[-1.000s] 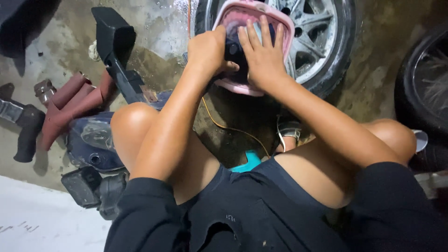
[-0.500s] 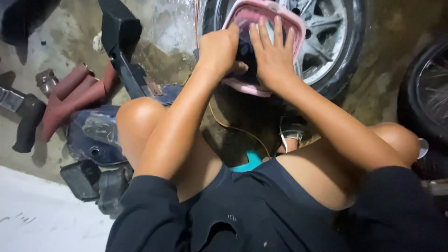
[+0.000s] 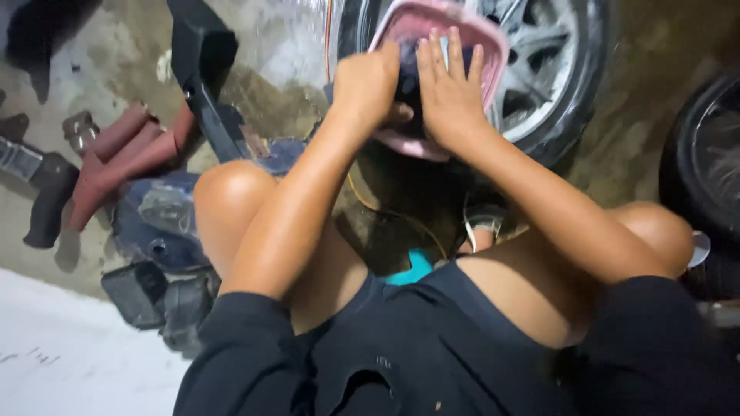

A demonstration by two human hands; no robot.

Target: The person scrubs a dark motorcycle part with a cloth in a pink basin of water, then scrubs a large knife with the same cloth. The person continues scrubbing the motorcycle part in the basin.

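Note:
A pink plastic basin leans against a wheel with a silver alloy rim. Inside the basin lies a dark object; I cannot tell what it is. My left hand is closed in a fist on its left side. My right hand lies over its right side with the fingers spread and pressed down. Both forearms reach forward over my bent knees.
A second tyre stands at the right edge. On the wet concrete to the left are a black angular part, reddish-brown pipes, a blue housing and black boxes. A thin orange wire runs below the basin.
Both hands stay on the dark object in the basin. The view has shifted slightly, so the basin and hands sit a little higher and further right.

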